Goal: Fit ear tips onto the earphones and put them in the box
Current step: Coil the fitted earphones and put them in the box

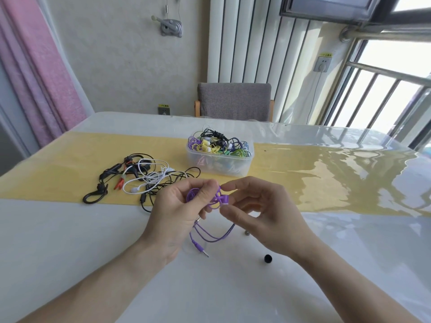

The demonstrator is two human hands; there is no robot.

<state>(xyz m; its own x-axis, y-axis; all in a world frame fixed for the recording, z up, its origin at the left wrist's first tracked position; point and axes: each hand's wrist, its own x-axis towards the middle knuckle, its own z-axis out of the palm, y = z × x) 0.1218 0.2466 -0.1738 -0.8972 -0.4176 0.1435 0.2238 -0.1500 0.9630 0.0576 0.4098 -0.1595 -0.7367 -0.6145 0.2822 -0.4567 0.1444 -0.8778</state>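
Observation:
I hold a pair of purple earphones (211, 236) above the table, between both hands. My left hand (177, 210) grips the coiled cable and pinches it near the top. My right hand (258, 213) pinches one purple earbud (224, 201) between thumb and fingertips. The cable loops down below my hands, and its jack plug lies on the table. A clear plastic box (219, 164) holding several coloured earphones stands beyond my hands. A black ear tip (268, 258) lies on the table under my right wrist.
A tangle of black, white and orange earphones (140, 180) lies to the left on the yellow runner (326, 183). A small grey piece (246, 233) lies near my right hand. A grey chair (234, 101) stands behind the table.

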